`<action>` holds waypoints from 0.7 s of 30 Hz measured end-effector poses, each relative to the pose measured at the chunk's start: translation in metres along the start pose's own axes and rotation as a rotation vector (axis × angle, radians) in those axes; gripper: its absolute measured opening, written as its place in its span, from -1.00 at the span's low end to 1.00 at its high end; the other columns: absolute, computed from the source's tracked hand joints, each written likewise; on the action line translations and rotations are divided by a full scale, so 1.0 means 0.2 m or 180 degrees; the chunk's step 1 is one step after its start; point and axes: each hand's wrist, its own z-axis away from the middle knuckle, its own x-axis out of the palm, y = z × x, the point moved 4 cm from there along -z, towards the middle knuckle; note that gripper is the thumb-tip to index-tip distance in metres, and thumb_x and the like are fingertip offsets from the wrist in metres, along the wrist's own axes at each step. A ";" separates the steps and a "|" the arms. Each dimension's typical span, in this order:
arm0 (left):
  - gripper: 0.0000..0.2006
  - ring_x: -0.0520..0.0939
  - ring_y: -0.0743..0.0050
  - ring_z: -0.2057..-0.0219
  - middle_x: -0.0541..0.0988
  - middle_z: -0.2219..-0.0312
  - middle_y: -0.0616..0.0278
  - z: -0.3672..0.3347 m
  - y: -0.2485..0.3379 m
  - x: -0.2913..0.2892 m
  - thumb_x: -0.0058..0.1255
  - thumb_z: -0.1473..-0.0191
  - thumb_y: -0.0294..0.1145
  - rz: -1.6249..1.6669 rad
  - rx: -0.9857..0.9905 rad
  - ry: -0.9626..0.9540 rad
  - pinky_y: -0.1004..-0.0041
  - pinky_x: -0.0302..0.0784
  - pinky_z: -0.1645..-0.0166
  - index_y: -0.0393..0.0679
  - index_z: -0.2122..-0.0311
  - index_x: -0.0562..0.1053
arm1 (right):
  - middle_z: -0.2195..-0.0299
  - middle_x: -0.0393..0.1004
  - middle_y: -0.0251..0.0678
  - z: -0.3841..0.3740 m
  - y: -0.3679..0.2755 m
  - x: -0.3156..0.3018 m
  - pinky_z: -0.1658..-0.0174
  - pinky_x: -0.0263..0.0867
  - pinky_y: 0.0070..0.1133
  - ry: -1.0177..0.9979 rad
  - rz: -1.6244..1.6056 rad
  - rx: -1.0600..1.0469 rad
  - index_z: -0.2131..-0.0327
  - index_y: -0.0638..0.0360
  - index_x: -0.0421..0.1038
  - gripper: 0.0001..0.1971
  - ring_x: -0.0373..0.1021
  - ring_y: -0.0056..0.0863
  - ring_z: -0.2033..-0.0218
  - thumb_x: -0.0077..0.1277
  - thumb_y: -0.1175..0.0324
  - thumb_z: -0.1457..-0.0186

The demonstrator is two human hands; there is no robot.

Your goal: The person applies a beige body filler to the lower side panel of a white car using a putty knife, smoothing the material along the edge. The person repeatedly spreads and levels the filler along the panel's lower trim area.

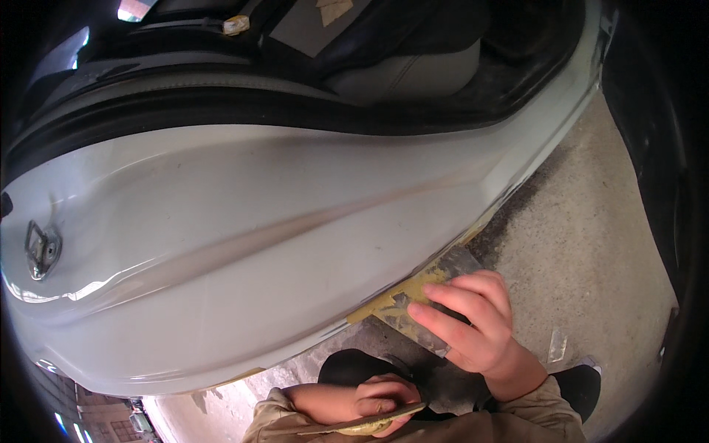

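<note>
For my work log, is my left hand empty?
No, your left hand holds a thin, yellow-smeared board.

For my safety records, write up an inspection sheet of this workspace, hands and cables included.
Surface: concrete floor, darkly stained near the car.
Work items: pale car body, yellow paste along part of its lower edge; flat plate, smeared yellow, at that edge; paste-covered board.
Clutter: small clear strip on the floor.
Hands: right hand, fingers on the plate, thumb's grip unclear; left hand gripping the board.
Cables: nothing seen.
Surroundings: metal loop on the body at left; grey car seat beyond; dark panel at right.
</note>
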 end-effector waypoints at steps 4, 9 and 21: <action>-0.44 0.65 0.08 0.55 0.57 0.46 0.01 -0.01 0.01 -0.02 0.10 -0.11 -0.66 0.0136 -0.0114 0.0006 0.19 0.65 0.44 -0.12 -0.20 0.22 | 0.13 0.55 -0.38 0.00 0.00 0.02 0.22 0.32 -0.52 0.0062 -0.0068 0.0075 0.16 0.06 0.68 -0.61 0.40 -0.45 0.24 0.21 0.38 0.19; -0.53 0.64 0.09 0.57 0.57 0.46 0.00 0.01 0.03 -0.06 0.11 -0.11 -0.64 0.0333 -0.0357 -0.0269 0.18 0.65 0.45 -0.13 -0.09 0.23 | 0.13 0.56 -0.38 0.01 0.01 0.02 0.22 0.33 -0.52 -0.0051 -0.0133 0.0118 0.16 0.07 0.68 -0.62 0.41 -0.46 0.23 0.21 0.40 0.18; -0.80 0.63 0.02 0.58 0.58 0.43 -0.11 -0.06 0.02 -0.05 0.08 -0.13 -0.64 0.0808 -0.0633 -0.0457 0.19 0.66 0.45 -0.38 0.12 0.44 | 0.10 0.57 -0.41 0.00 -0.09 -0.03 0.20 0.34 -0.52 -0.0066 -0.0147 -0.0035 0.12 0.00 0.67 -0.61 0.40 -0.49 0.20 0.19 0.34 0.11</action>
